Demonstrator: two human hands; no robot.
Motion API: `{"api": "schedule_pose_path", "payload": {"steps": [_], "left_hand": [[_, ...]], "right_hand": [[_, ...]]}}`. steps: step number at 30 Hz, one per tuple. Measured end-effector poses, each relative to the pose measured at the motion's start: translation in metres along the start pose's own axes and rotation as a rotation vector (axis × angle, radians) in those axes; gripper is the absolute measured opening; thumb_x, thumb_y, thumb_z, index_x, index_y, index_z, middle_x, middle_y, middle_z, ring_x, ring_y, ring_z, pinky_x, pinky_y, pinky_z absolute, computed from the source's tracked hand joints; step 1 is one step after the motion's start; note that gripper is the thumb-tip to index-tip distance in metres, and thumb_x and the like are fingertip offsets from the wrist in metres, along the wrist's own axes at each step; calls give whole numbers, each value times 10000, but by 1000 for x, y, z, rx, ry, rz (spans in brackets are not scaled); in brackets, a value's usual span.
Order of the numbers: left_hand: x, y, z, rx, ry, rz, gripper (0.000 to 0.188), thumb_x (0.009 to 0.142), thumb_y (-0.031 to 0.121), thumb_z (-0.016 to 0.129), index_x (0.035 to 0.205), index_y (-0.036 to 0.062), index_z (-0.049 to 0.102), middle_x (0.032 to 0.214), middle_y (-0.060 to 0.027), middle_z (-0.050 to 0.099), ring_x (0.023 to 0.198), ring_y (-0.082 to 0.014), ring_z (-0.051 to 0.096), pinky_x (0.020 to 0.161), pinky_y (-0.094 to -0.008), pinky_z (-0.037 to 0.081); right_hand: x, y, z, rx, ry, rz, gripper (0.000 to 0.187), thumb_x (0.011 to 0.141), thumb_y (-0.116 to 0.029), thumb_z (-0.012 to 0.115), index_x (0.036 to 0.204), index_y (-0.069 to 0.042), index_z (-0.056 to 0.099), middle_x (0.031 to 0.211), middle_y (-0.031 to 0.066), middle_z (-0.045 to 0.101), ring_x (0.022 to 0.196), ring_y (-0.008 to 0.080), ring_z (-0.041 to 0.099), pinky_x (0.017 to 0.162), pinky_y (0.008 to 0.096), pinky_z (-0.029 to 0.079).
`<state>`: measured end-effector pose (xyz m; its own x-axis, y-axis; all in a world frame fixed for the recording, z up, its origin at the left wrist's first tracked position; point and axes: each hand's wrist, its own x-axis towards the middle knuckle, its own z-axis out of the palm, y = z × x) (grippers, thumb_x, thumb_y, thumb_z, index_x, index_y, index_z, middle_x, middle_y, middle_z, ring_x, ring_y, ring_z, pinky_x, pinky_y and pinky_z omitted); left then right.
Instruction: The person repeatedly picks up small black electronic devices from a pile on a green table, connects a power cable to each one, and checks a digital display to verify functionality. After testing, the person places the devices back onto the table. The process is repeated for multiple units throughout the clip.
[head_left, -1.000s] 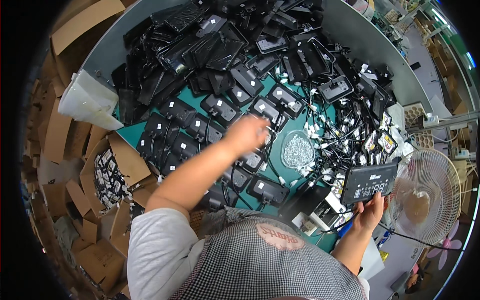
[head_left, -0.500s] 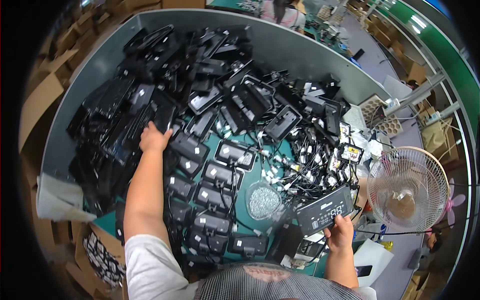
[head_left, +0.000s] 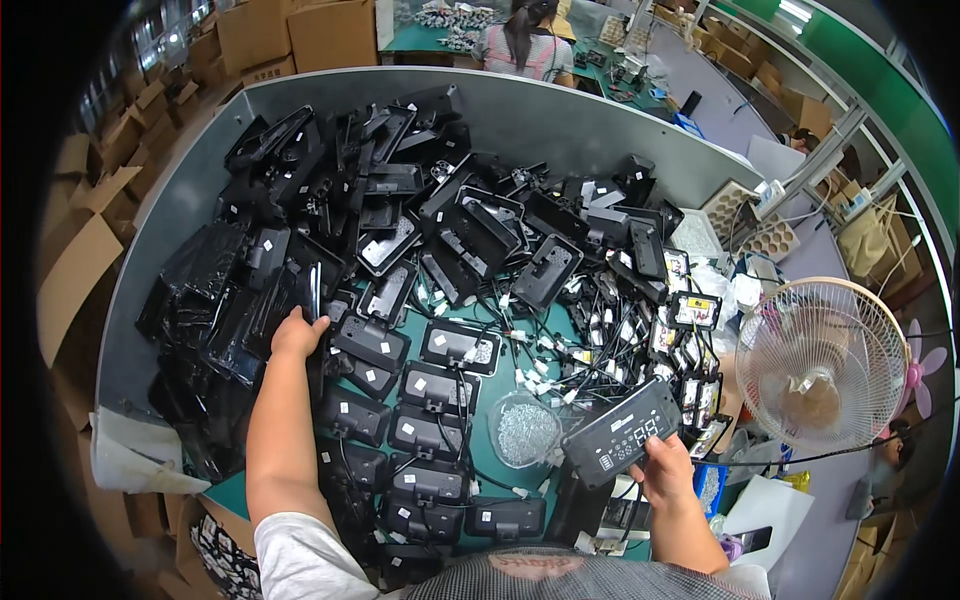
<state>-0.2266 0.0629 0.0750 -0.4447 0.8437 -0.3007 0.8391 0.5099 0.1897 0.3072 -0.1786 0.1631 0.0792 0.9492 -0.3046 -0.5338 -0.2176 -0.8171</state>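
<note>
Head view: right hand (head_left: pixel 668 468) clamps panel (head_left: pixel 612 436) by edge; left hand (head_left: pixel 297 335), grip unclear, touches crowded casings (head_left: pixel 255 312).

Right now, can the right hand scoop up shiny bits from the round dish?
Probably not: the right hand is busy holding a black display, though the round dish nearby looks uncovered.

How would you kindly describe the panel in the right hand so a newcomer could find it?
Find the large round fan at right. Left of it, the right hand holds a black panel; unlike the black housings nearby, its face shows white digits.
</note>
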Motion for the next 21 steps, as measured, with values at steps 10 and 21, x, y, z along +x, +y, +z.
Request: {"api": "schedule_pose_path", "payload": {"steps": [10,21], "left_hand": [[0,1,25,-240,59,-56,780,819,494,692,1400,65,397,1302,-266,550,1203,-412,547,1006,-464,441],[-19,40,21,-50,105,-169,1178,681,593,781,1555,155,124,1415,-215,461,1280,-346,491,1039,-473,414]], "right_hand": [[-18,-3,-9,43,43,-5,349,884,-169,659,1183,-14,568,1004,95,672,738,151,642,451,227,451],[-16,3,-22,73,82,11,266,909,-135,626,1144,-16,588,965,77,673,723,131,629,457,229,450]]}}
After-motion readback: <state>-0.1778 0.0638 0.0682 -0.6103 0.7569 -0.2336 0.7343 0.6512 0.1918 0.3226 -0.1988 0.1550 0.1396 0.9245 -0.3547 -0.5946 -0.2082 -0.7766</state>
